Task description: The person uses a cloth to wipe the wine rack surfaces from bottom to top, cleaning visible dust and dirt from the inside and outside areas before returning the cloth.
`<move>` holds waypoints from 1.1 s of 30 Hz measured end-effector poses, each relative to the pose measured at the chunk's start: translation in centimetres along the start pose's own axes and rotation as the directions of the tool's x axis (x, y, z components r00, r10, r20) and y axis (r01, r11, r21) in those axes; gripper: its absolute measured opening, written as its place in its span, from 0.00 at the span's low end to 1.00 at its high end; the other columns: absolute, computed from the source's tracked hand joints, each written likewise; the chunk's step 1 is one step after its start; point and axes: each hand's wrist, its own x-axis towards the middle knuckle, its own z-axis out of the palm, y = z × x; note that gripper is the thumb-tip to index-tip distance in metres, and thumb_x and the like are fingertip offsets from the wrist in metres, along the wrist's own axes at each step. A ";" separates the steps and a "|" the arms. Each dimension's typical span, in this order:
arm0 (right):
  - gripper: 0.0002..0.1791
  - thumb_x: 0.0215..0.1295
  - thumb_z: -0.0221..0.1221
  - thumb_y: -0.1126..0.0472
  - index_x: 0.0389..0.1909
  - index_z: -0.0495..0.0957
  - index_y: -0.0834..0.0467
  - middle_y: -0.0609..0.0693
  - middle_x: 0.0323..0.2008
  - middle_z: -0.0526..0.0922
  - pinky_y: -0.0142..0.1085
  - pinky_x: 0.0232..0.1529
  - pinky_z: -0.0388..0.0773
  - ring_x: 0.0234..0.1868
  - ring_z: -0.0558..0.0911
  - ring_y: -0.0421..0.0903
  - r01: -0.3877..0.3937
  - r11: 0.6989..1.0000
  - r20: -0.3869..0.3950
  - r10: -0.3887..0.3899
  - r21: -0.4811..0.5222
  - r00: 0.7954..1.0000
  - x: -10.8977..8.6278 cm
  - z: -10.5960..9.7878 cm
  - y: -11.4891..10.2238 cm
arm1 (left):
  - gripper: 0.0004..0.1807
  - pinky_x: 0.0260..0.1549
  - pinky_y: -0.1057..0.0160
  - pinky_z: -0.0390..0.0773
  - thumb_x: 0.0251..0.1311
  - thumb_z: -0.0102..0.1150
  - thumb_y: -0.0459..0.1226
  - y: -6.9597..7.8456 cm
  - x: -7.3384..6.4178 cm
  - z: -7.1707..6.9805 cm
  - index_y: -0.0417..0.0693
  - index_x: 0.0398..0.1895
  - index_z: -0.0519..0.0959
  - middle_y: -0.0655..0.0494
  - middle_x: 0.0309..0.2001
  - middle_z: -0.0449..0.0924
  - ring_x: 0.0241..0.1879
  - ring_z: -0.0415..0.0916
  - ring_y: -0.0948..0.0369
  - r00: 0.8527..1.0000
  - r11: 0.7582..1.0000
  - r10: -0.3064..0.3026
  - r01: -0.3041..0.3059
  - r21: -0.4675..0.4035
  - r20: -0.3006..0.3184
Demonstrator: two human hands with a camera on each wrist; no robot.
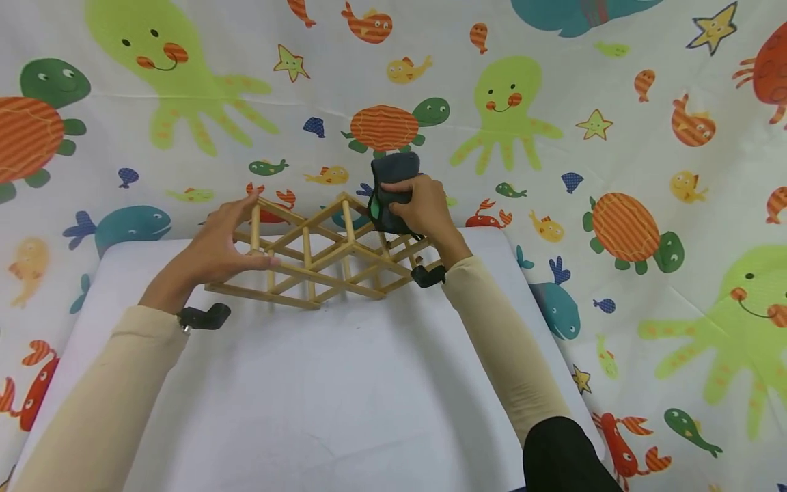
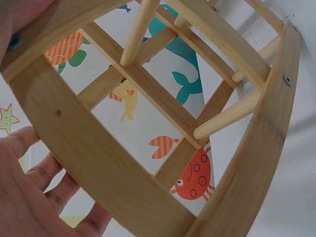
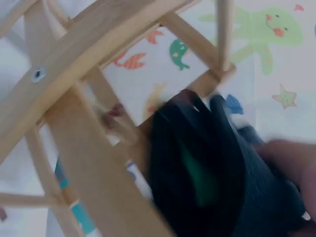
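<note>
A wooden lattice rack (image 1: 310, 263) of crossed flat slats and round dowels stands at the far side of the white table. My left hand (image 1: 212, 246) grips its left end; in the left wrist view, fingers (image 2: 54, 185) lie along the outer edge of a slat. Pinched between thumb and fingers of my right hand (image 1: 424, 208) is a dark grey, soft-looking pouch (image 1: 395, 198) with a green patch, at the rack's right part. Motion blurs this pouch (image 3: 212, 168) in the right wrist view, where it overlaps the rack's slats (image 3: 94, 143).
The white table (image 1: 326, 403) extends in front of the rack. Behind and beside it hangs a white cloth (image 1: 430, 34) printed with sea animals. Dark wrist cameras (image 1: 205, 317) are strapped to both wrists. A black shape (image 1: 565, 454) sits at the lower right.
</note>
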 end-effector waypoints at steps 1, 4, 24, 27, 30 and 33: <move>0.21 0.68 0.70 0.61 0.58 0.88 0.39 0.53 0.65 0.85 0.48 0.59 0.83 0.65 0.80 0.60 0.009 1.000 -0.041 -0.008 0.004 0.999 0.0 0.2 0.1 | 0.70 0.67 0.16 0.56 0.51 0.82 0.54 0.0 0.0 0.0 0.66 0.89 0.41 0.39 0.86 0.45 0.81 0.44 0.33 1.000 1.000 -0.001 0.001 -0.001 -0.004; 0.21 0.69 0.69 0.63 0.60 0.87 0.41 0.52 0.64 0.86 0.49 0.60 0.82 0.65 0.81 0.60 0.031 0.998 -0.050 -0.034 -0.052 0.998 -0.2 0.7 0.4 | 0.70 0.67 0.16 0.57 0.50 0.82 0.53 -0.1 0.0 0.1 0.66 0.89 0.42 0.38 0.86 0.46 0.81 0.45 0.33 1.000 1.000 0.001 -0.001 -0.003 -0.011; 0.21 0.67 0.70 0.64 0.57 0.89 0.42 0.55 0.66 0.84 0.47 0.62 0.84 0.67 0.80 0.56 0.050 0.994 0.100 -0.040 -0.096 0.994 -0.9 -0.3 0.6 | 0.70 0.67 0.22 0.66 0.52 0.81 0.53 0.1 0.0 0.1 0.63 0.89 0.40 0.39 0.86 0.45 0.81 0.48 0.34 1.000 1.000 0.027 -0.027 -0.012 0.003; 0.21 0.68 0.71 0.63 0.59 0.88 0.42 0.56 0.65 0.85 0.49 0.64 0.83 0.68 0.80 0.57 0.085 0.996 -0.040 -0.086 -0.026 0.995 -0.9 -0.4 0.4 | 0.70 0.66 0.20 0.65 0.52 0.81 0.54 0.0 0.0 0.0 0.65 0.89 0.40 0.40 0.86 0.44 0.81 0.47 0.33 1.000 1.000 0.011 -0.011 -0.012 0.004; 0.21 0.69 0.71 0.60 0.61 0.87 0.41 0.57 0.66 0.84 0.49 0.64 0.83 0.68 0.81 0.57 0.110 0.994 -0.069 -0.111 -0.020 0.991 -1.0 0.2 0.5 | 0.70 0.65 0.22 0.69 0.51 0.82 0.54 -0.2 -0.1 -0.1 0.66 0.89 0.40 0.40 0.86 0.44 0.80 0.48 0.33 1.000 1.000 0.004 -0.004 -0.022 0.002; 0.22 0.70 0.70 0.58 0.63 0.85 0.39 0.55 0.68 0.83 0.44 0.59 0.84 0.67 0.81 0.54 0.096 0.993 0.081 -0.090 -0.065 0.993 -1.2 0.8 1.0 | 0.70 0.67 0.20 0.65 0.51 0.82 0.53 -0.3 -0.1 0.0 0.65 0.89 0.41 0.39 0.86 0.45 0.81 0.48 0.34 1.000 1.000 0.012 -0.012 -0.020 -0.003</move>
